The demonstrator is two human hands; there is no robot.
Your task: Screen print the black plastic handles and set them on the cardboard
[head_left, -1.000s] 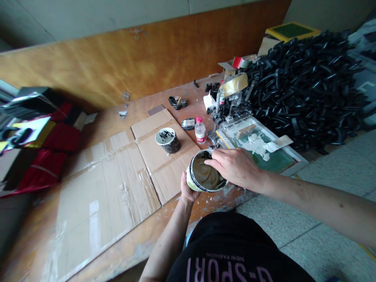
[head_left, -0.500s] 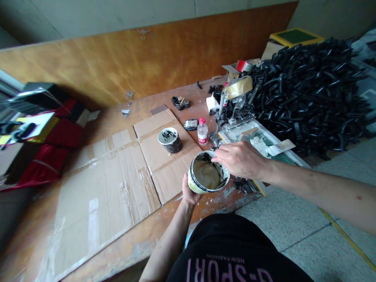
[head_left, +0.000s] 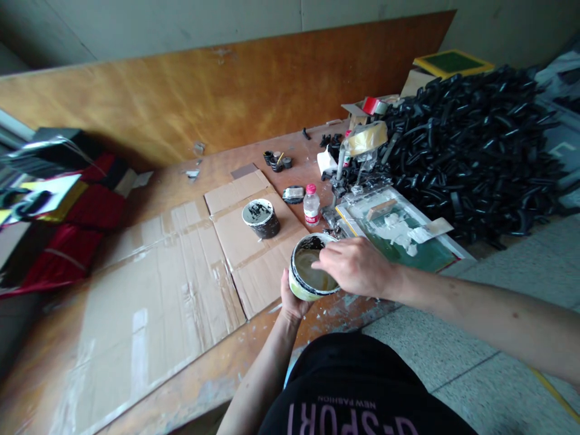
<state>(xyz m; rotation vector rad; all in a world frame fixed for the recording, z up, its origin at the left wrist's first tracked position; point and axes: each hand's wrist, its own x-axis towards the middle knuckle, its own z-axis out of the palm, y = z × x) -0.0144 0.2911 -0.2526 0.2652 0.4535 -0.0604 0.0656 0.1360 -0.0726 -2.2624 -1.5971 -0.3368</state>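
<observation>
Where the counter (head_left: 167,188) runs off to the far left: red boxes (head_left: 86,248) and dark ones are stacked up, blurred at the outer edge, with yellow and white pieces among them.
Cardboard sheet (head_left: 145,290): large and flat, crossed by creases and strips of clear tape.
Wooden board (head_left: 181,109): upright along the back of the counter, brown and glossy.
Cardboard panel (head_left: 260,275): flat, meeting the sheet's right edge.
Standing tub (head_left: 268,228): upright on the panel, pale inside its mouth and smeared with black.
Small dark jars (head_left: 275,161): clustered farther back, a thin yellow stick among them.
Left hand (head_left: 293,299): fingers wrapped around the left side and underside of the held tub.
Held tub (head_left: 306,292): above the counter's near edge, open mouth up, black smears inside the rim, with a greyish-tan mass (head_left: 304,266) within.
Bottle (head_left: 311,208): clear, pink-capped, upright just behind the held tub.
Right hand (head_left: 356,266): fingers bunched over the held tub's mouth, reaching inside the rim; whether they grip a tool cannot be told.
Framed green screen (head_left: 426,261): lying beyond the right forearm, white crumpled scraps on top.
Black parts (head_left: 475,151): curved, glossy, heaped high at right.
</observation>
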